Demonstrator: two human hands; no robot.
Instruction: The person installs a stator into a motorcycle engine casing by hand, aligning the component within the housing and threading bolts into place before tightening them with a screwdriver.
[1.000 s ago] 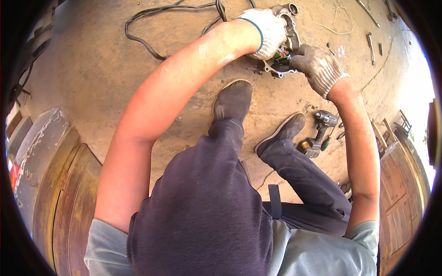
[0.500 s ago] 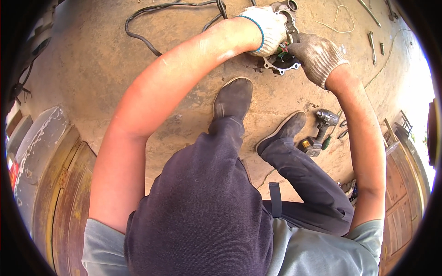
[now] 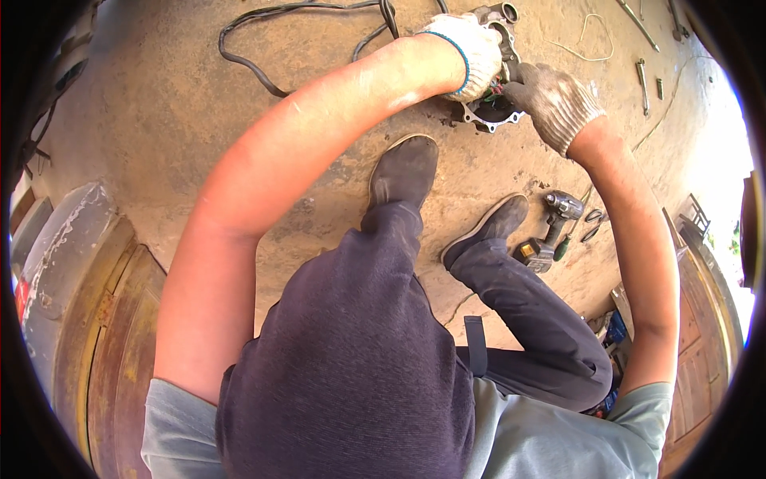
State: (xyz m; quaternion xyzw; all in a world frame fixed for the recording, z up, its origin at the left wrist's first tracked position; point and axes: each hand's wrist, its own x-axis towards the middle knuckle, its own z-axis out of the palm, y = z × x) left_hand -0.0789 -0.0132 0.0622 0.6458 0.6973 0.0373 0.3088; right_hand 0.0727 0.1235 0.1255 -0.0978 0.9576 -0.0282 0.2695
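Observation:
On the floor at the top of the head view stands a metal motor housing (image 3: pixel 491 125) with a scalloped, bolt-holed rim and a round pipe-like opening (image 3: pixel 508 12). Red and green wires (image 3: pixel 496 90) show inside it. My left hand (image 3: pixel 481 60), in a white knit glove with a blue cuff edge, is closed over the housing, its fingertips mostly hidden. From the right, my right hand (image 3: pixel 552 100), in a dirtier glove, reaches to the wires. Its fingers are pinched together at the opening; what they hold is too small to make out.
A black cable (image 3: pixel 255 72) loops on the floor to the left. Near my right shoe (image 3: pixel 491 227) lie a cordless drill (image 3: pixel 554 223), a green-handled screwdriver (image 3: pixel 562 248) and scissors (image 3: pixel 592 225). Farther right are a wrench (image 3: pixel 643 86), a small socket (image 3: pixel 660 88) and a thin cord (image 3: pixel 610 40).
My left hand and the housing have shifted slightly right and down. The right forearm has swung a little outward, uncovering more of the scissors. Both hands stay at the housing.

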